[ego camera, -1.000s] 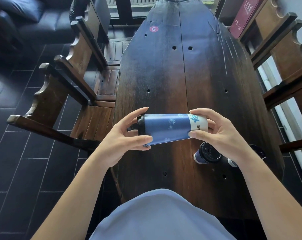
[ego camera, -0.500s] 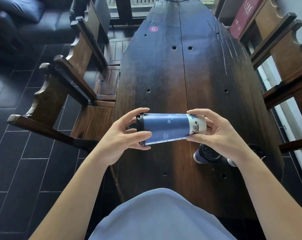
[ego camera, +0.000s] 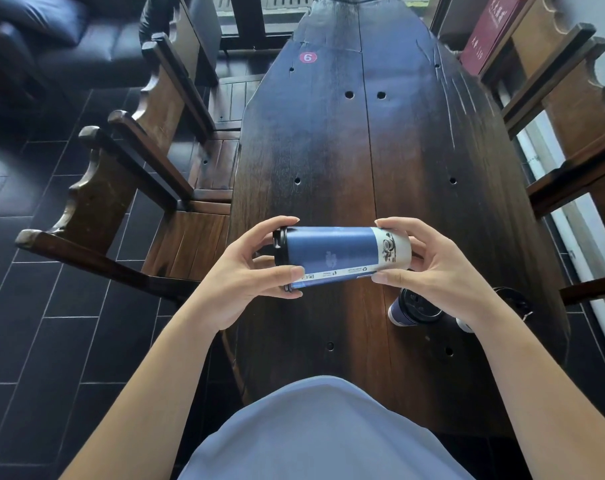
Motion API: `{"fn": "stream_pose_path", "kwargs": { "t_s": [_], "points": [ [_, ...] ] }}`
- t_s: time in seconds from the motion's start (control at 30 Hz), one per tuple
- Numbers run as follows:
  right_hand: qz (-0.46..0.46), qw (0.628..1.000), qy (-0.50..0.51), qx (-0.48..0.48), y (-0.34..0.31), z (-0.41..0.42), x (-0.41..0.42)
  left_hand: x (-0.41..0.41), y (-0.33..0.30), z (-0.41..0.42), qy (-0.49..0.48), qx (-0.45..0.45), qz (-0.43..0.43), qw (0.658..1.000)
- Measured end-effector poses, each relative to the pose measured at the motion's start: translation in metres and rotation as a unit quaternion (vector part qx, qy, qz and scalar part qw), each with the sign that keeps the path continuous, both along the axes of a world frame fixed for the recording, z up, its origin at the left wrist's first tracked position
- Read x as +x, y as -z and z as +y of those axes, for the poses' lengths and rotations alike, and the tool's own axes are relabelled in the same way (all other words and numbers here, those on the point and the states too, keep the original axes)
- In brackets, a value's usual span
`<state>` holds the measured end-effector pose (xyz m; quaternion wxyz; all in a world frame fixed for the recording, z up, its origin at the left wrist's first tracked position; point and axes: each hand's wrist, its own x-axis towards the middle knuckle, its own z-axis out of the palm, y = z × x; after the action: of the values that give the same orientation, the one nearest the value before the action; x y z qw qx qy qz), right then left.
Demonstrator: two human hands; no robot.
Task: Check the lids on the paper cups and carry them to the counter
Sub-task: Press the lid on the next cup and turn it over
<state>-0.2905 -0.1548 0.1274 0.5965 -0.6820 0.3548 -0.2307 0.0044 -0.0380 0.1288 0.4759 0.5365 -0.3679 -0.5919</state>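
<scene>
Sideways above the dark wooden table [ego camera: 329, 140], at mid-frame, the blue paper cup [ego camera: 332, 256] sits clamped between your hands: your left hand [ego camera: 245, 282] pinches the black lid [ego camera: 279, 251] end, your right hand [ego camera: 429, 271] the white base. Below your right wrist a second lidded cup [ego camera: 412, 308] stands on the table; a third [ego camera: 512, 299] is mostly hidden behind your forearm. Wooden chairs [ego camera: 131, 174] flank the left. Since a second ago, the cup has rolled, turning a printed seam toward you.
</scene>
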Motion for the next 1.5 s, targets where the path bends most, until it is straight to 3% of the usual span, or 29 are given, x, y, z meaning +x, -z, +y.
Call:
{"fn": "stream_pose_path", "kwargs": {
  "t_s": [0.37,0.7,0.97,1.5],
  "points": [
    [-0.007,1.0,0.003,-0.003,0.0038,-0.0006,-0.0022,0.0012,0.0009,0.0002,0.019,-0.041,-0.046,0.998],
    [-0.009,1.0,0.002,-0.017,0.001,0.0,-0.0004,-0.002,-0.0017,-0.0027,0.003,-0.001,-0.018,1.0],
    [0.001,1.0,0.002,0.0,0.0039,0.0011,-0.002,0.0008,0.0003,0.0006,0.021,-0.042,-0.037,0.998],
    [0.013,1.0,0.012,0.0,0.0023,0.002,-0.0019,-0.0029,-0.0044,-0.0021,0.0,-0.005,-0.009,1.0]
  ]
}}
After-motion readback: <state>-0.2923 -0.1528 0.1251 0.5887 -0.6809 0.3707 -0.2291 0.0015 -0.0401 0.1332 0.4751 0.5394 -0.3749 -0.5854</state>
